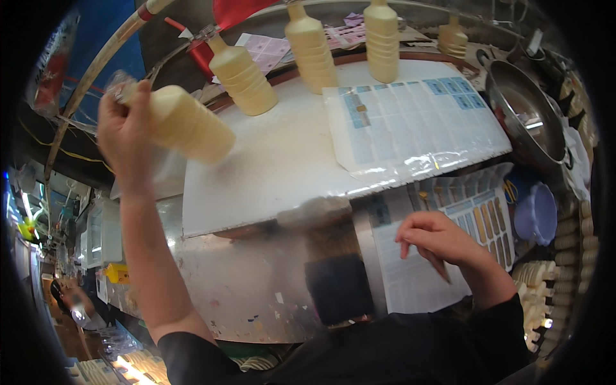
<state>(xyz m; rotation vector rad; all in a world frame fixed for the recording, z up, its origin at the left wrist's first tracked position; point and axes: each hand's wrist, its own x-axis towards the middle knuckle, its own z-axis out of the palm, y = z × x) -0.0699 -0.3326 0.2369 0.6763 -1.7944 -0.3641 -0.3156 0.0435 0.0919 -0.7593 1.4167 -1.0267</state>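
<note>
My left hand (125,128) is closed round the neck of a cream-coloured ribbed bottle (192,125), which is tilted with its base toward the right over the white board (256,192). Some blur shows on that hand and bottle. My right hand (436,240) hovers above label sheets (417,276), fingers loosely bent and apart, with nothing visible in them. Farther up the board lies another sheet of labels (410,128), pale with blue patches and a glossy clear edge. Along the board's far side stand a left bottle (244,80), a middle bottle (311,51) and a right bottle (382,42).
At the far right sits a wide metal pan (526,109). Beyond the right label sheets is a lavender plastic basin (536,215). Many cream bottles (536,282) are stacked at the lower right. A dark block (337,289) rests on the metal tabletop (250,289) in front of me.
</note>
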